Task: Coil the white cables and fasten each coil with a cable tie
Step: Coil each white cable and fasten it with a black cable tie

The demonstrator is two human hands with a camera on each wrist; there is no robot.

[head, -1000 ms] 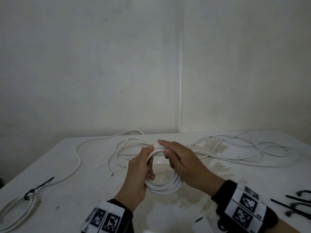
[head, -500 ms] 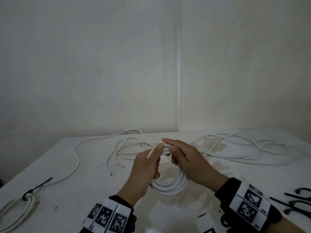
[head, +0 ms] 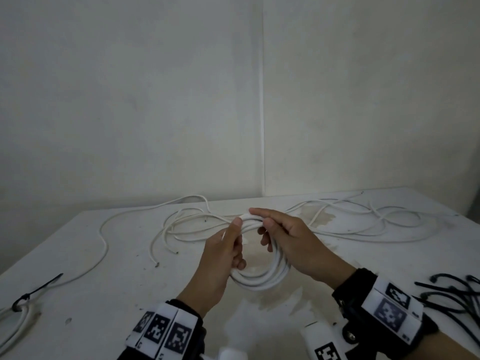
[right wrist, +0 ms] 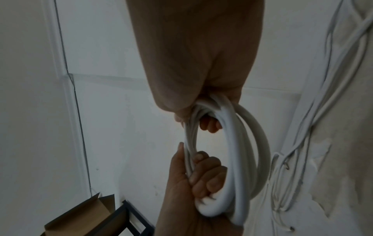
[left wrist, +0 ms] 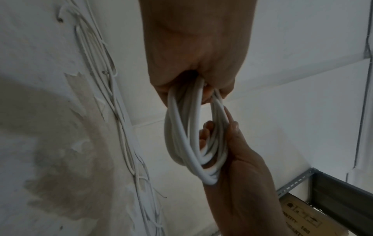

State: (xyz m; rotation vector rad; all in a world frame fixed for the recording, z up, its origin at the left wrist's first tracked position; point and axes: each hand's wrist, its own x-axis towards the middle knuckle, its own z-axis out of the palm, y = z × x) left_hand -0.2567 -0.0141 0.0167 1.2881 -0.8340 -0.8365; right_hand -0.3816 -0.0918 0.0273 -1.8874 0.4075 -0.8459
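Observation:
A white cable coil (head: 262,278) of several loops is held just above the table's near middle. My left hand (head: 223,253) grips its left side, thumb pressed on the top strands. My right hand (head: 293,242) curls round the coil's right and upper part. In the left wrist view the coil (left wrist: 181,140) hangs from my left hand, with the right hand's fingers (left wrist: 206,132) through it. The right wrist view shows the coil (right wrist: 238,159) with my left hand (right wrist: 197,180) clenched on its lower strands. Loose white cables (head: 376,219) sprawl across the far table.
A tied coil with a black cable tie (head: 28,294) lies at the table's left edge. Several black cable ties (head: 452,294) lie at the right edge. A long loose cable (head: 104,242) curves along the left. A cardboard box (right wrist: 80,215) stands off the table.
Both hands shifted slightly on the coil; the last strand has been drawn in at the top and the loops sit tighter together.

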